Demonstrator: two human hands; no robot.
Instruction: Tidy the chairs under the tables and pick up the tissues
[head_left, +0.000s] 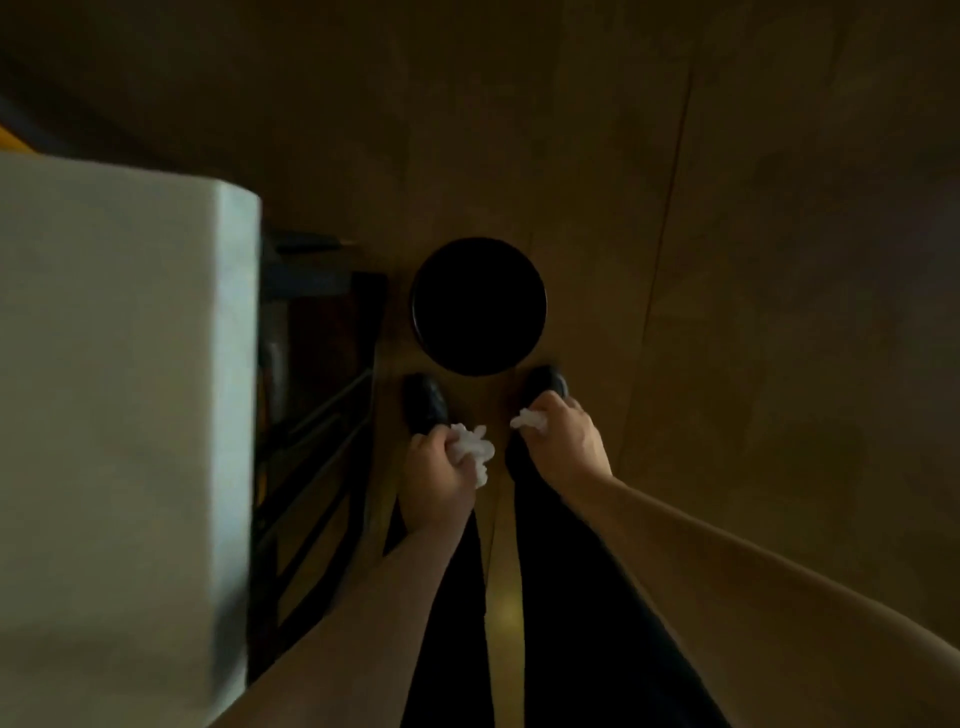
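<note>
Nearest, just short of the round black bin (478, 306), the left hand (439, 475) gripped a crumpled tissue (471, 449) and the right hand (563, 435) pinched a smaller wad (530, 419). Both tissues looked light, soft and crushable, so a loose grip anywhere would probably do. Left of the bin stood the pale desk (114, 364). No writing was readable.

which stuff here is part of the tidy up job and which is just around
Part of the job:
- tissue in left hand, held by the left hand
- tissue in right hand, held by the right hand

Just around:
- round black bin
- white table
- black shoes
</note>
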